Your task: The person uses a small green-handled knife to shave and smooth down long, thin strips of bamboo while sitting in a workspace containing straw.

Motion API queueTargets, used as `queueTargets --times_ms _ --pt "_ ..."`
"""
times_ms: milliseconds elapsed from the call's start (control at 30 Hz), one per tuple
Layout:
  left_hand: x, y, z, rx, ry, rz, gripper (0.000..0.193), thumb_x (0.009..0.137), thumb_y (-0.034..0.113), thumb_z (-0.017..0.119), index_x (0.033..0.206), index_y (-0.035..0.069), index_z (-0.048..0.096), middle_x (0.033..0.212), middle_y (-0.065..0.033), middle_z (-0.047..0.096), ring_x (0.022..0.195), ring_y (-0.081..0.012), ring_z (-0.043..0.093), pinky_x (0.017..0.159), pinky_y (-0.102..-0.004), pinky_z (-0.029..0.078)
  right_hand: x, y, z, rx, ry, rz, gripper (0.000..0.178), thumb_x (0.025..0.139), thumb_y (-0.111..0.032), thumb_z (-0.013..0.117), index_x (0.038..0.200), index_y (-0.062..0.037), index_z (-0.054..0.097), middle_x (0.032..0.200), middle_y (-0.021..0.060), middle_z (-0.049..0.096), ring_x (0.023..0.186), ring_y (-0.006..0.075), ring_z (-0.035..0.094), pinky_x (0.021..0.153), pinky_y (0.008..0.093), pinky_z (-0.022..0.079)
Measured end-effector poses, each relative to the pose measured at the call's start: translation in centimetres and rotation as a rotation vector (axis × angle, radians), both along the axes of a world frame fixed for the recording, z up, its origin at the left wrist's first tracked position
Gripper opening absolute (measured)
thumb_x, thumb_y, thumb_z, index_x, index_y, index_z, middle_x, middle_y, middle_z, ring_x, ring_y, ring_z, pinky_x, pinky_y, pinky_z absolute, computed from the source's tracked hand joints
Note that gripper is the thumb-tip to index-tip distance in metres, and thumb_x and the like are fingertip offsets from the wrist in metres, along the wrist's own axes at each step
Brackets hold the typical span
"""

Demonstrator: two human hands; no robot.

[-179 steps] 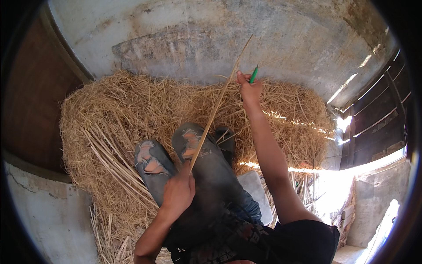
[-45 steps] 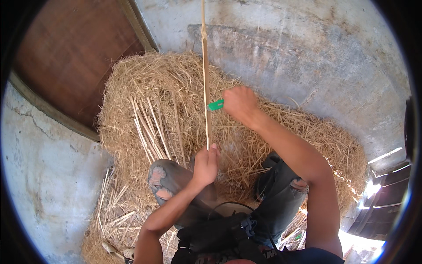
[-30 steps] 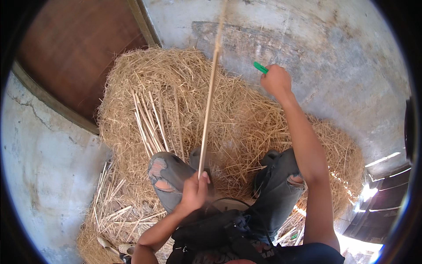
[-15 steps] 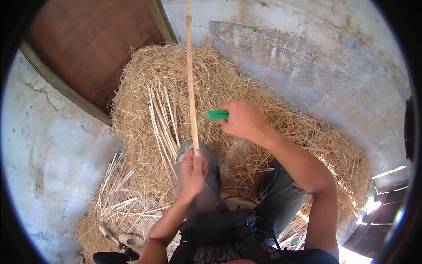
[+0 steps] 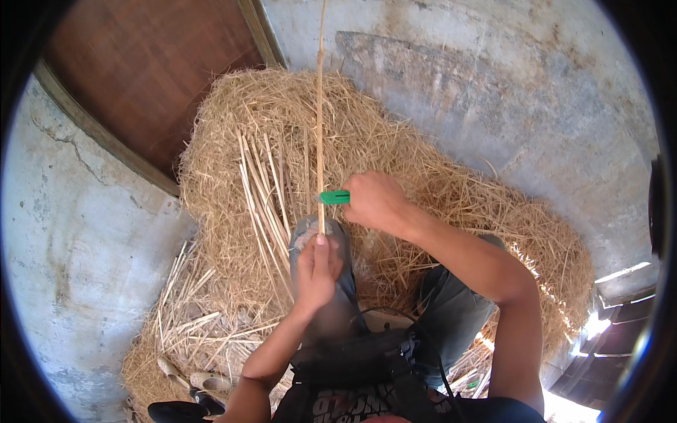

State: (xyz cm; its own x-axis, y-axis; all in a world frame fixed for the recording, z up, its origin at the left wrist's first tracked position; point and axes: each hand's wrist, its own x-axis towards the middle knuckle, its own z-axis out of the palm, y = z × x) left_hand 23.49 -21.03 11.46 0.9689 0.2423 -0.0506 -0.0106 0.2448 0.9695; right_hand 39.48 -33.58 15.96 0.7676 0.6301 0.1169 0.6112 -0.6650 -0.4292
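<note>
My closed left hand point(image 5: 319, 271) is gripping a pale strip point(image 5: 320, 141) by its near end; up the strip, my closed right hand point(image 5: 379, 201) is holding a green cutter point(image 5: 334, 197) across it, apparently shaving; the next stroke is probably needing steady pressure.

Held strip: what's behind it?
Behind the held strip: grey wall at the top, straw midway, the trouser knee lower down. What the left hand covers is hidden.
</note>
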Motion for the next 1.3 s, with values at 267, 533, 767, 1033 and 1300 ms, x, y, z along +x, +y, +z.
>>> queueTargets --times_ms 267,533,767,1033,1300 --pt "-0.1 -0.2 0.5 -0.034 0.026 -0.028 0.042 0.115 0.04 0.036 0.109 0.003 0.054 0.06 0.006 0.029 0.047 -0.004 0.02 0.043 -0.0246 0.021 -0.4 -0.1 -1.0 -0.068 0.002 0.01 0.009 0.072 -0.01 0.068 0.074 -0.0035 0.074 0.07 0.0205 0.069 0.068 0.0393 0.071 0.064 0.0504 0.058" --pt "-0.6 0.4 -0.1 -0.07 0.178 -0.095 0.041 0.114 0.045 0.036 0.101 0.008 0.048 0.06 0.0059 0.029 0.047 -0.0046 0.02 0.042 -0.0244 0.02 0.5 0.1 -1.6 -0.151 0.038 -0.076 0.013 0.075 -0.012 0.07 0.081 -0.0015 0.075 0.08 0.0222 0.071 0.077 0.0381 0.073 0.068 0.0495 0.059" --pt "-1.3 0.6 0.0 -0.079 0.242 -0.146 0.041 0.113 0.047 0.035 0.1 0.01 0.047 0.06 0.005 0.029 0.047 -0.0047 0.02 0.043 -0.0247 0.02 2.6 0.6 -2.1 -0.149 0.003 -0.098 0.012 0.079 -0.011 0.068 0.083 -0.0012 0.075 0.082 0.0214 0.073 0.077 0.0372 0.074 0.068 0.0483 0.059" --pt "-4.1 0.3 0.1 -0.079 0.265 -0.331 0.039 0.114 0.045 0.035 0.099 0.011 0.046 0.061 0.0047 0.029 0.049 -0.0058 0.022 0.045 -0.0252 0.024 8.5 -2.5 -1.7 -0.171 0.037 -0.313 0.011 0.083 -0.008 0.067 0.081 0.0014 0.073 0.078 0.0185 0.071 0.07 0.0332 0.073 0.061 0.0454 0.058" --pt "-7.5 2.3 1.2 0.045 0.302 -0.451 0.04 0.114 0.045 0.034 0.098 0.01 0.045 0.063 0.004 0.03 0.052 -0.0065 0.023 0.047 -0.0251 0.025 11.9 -5.7 -1.9 -0.119 -0.064 -0.47 0.013 0.086 -0.006 0.063 0.08 0.001 0.071 0.077 0.0172 0.071 0.065 0.0295 0.07 0.057 0.0436 0.056"
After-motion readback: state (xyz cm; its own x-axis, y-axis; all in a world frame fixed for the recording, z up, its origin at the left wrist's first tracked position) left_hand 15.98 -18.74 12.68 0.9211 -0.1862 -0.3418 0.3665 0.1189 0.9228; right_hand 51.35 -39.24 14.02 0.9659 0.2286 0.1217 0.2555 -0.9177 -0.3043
